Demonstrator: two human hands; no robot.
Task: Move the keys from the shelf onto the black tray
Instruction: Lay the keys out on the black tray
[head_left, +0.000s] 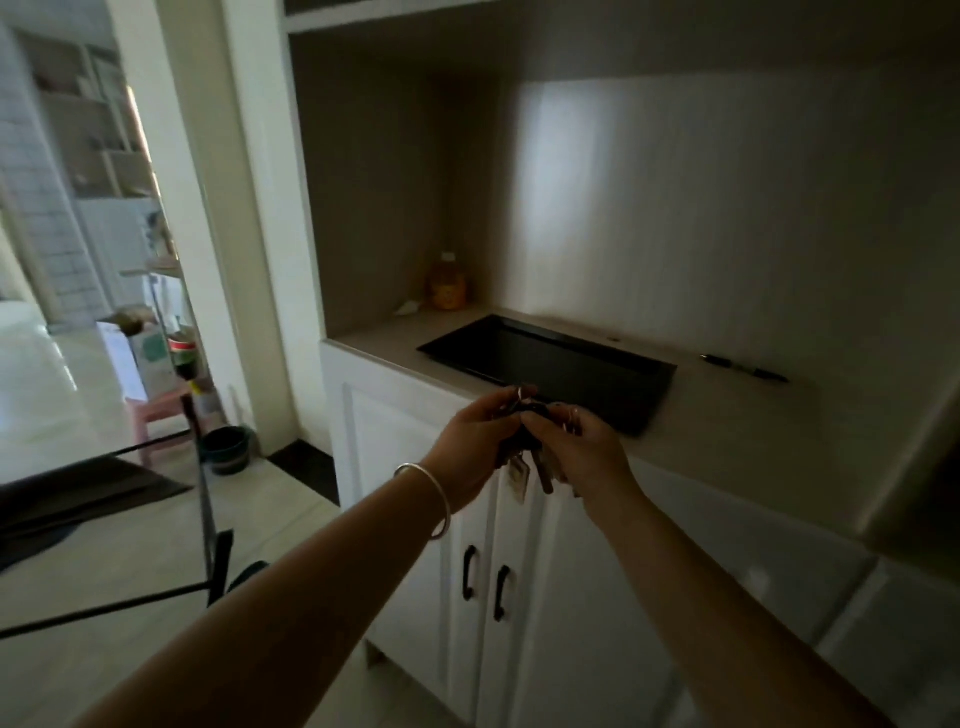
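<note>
The shelf (727, 415) bears a black tray (545, 358), a pen (745, 368) and (perhaps) a yellow bottle (448, 283).

1. The alcove is dim and grey-brown; a soft pale patch of light falls on its back wall (561, 208)
2. The brightest part is the room at far left, where the floor (36, 374) is washed out to near white
3. The black tray (582, 364) reads as a flat dark mass with little detail
4. The whole frame is soft and slightly blurred; straight edges bow toward the borders
</note>
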